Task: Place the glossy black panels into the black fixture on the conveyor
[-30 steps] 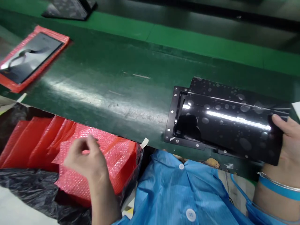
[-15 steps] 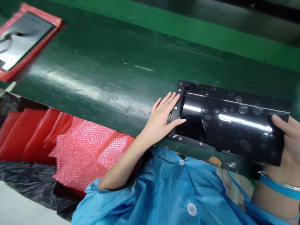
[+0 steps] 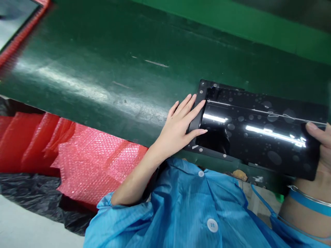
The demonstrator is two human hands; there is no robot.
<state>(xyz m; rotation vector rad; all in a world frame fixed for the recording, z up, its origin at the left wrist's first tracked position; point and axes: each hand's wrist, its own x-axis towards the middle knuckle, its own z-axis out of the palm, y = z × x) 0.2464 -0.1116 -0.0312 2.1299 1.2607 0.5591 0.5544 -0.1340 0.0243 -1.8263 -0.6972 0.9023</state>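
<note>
A glossy black panel [image 3: 258, 137] with bubble-like spots and bright lamp reflections lies over a black frame [image 3: 204, 91] dotted with small round metal spots. My left hand [image 3: 178, 127] rests flat, fingers spread, on the frame's left end; its forefinger and thumb tips reach the panel's left edge. At the far right, my right hand [image 3: 324, 144] grips the panel's right end, thumb on top and the other fingers mostly hidden beneath. The panel's right part is bent or raised slightly; how far it stands off the frame I cannot tell.
The green work surface [image 3: 103, 69] stretches left and away. Red bubble wrap [image 3: 90, 158] and black plastic sheeting [image 3: 31, 193] lie below its front edge. A screen-like flat panel [image 3: 15, 20] in red wrap is at the upper left. A blue wrist strap [image 3: 310, 203] circles my right wrist.
The view has shifted, so the wrapped panel is partly out of frame. My left forefinger has slid rightward to the glossy panel's edge. My right hand keeps its hold.
</note>
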